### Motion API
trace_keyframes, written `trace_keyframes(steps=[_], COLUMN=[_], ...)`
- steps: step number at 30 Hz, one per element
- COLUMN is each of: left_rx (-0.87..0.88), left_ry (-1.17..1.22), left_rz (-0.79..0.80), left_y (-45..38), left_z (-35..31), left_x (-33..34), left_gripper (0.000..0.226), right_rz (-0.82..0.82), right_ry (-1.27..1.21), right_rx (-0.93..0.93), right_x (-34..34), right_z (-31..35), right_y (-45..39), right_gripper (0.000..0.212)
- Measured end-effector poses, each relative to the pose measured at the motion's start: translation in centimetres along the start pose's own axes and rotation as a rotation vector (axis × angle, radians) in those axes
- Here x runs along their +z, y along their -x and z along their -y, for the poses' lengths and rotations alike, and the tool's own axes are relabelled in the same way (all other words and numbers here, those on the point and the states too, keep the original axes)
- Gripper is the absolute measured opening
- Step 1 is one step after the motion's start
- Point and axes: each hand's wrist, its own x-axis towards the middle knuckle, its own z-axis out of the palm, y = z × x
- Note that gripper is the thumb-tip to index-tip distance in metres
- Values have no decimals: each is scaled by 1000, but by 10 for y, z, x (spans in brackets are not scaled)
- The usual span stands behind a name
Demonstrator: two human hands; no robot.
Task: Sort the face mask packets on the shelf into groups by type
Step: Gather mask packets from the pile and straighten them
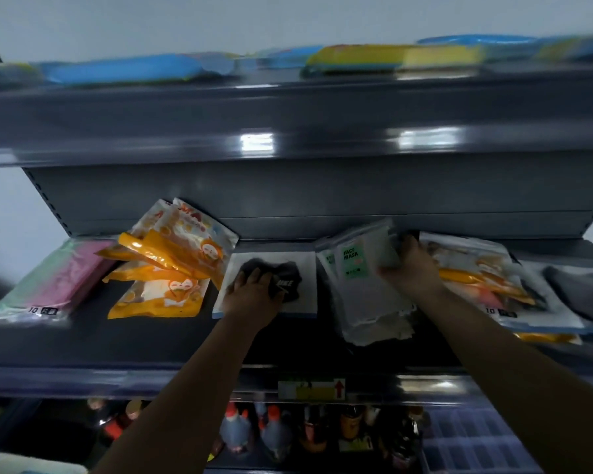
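Head view, sorting in progress. The grey metal shelf [151,340] carries several loose groups of face mask packets. At 9 o'clock lies a pink and green packet [52,278]; beside it, an orange cartoon-print pile [165,268]. Right of centre stands the white "FACE MASK" stack [367,285]; at 3 o'clock, a mixed heap [486,278] not yet sorted. At centre, the black mask packet [271,282] lies flat. The right hand [411,265] curls its fingers round the top edge of the white stack. The left hand [254,295] rests on the black packet, fingers bent over it; whether it grips cannot be told. The step in hand appears to be squaring the white group. The next move probably calls for drawing matching packets from the mixed heap.
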Motion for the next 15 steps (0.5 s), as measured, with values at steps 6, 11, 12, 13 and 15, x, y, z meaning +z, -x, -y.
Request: trace_keyframes(steps=[6, 11, 12, 13, 15], left_rx=[-14, 111, 135, 161, 197], left_ry=[-32, -32, -25, -37, -74], left_rz=[-99, -106, -129, -154, -165], left_y=[11, 18, 19, 19, 17], left_z=[-26, -60, -68, -77, -95], left_x=[2, 8, 6, 3, -3], left_gripper=[50, 54, 56, 58, 61], right_rz=[172, 335, 324, 302, 208], right_ry=[521, 576, 548, 522, 455], right_rx=[-338, -355, -364, -380, -410], right_x=[10, 19, 16, 13, 3], right_z=[8, -2, -2, -2, -5], right_y=[22, 18, 17, 16, 14], right_gripper=[67, 65, 65, 65, 57])
